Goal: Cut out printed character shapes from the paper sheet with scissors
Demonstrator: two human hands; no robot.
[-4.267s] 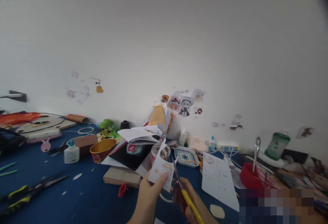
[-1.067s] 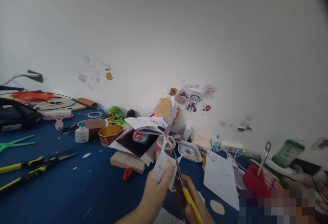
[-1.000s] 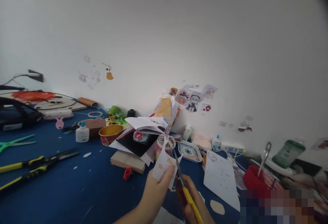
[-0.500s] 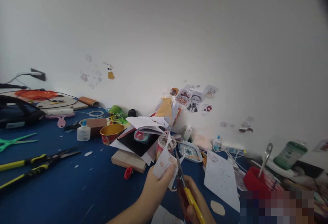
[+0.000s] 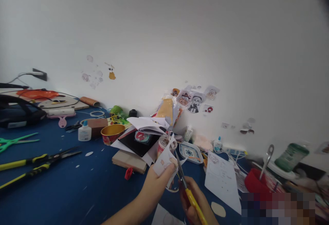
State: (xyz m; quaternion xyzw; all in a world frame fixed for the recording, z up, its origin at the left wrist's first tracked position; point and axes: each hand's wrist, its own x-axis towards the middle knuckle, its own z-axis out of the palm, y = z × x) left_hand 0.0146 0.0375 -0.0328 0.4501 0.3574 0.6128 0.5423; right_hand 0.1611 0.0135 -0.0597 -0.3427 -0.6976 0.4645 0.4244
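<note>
My left hand [image 5: 156, 184] pinches a sheet of white paper [image 5: 161, 160] with a small coloured drawing on it, thumb on top. My right hand [image 5: 194, 197] is wrapped round the yellow handle of a pair of scissors [image 5: 189, 194]. Their metal blades point up and away from me, along the right edge of the paper. Fingers of my right hand partly hide the handle's lower side. Behind the paper stands a cup [image 5: 163, 142], partly covered. Below my hands lies another sheet with faint lines [image 5: 164, 216], and a cream paper cutout [image 5: 218, 209] is to the right.
Yellow-handled long-nose pliers [image 5: 38, 168] and green scissors [image 5: 17, 141] lie left. A glue bottle [image 5: 84, 132], gold bowl [image 5: 113, 134] and stacked papers on a wooden block [image 5: 128, 161] stand mid-table. Right are a square dish [image 5: 190, 153], drawn sheet [image 5: 222, 180] and red container [image 5: 255, 180].
The paper in my left hand has tilted and shifted slightly, its lower part now curling below the thumb. The scissors stay against its right edge. The whole view moved very slightly.
</note>
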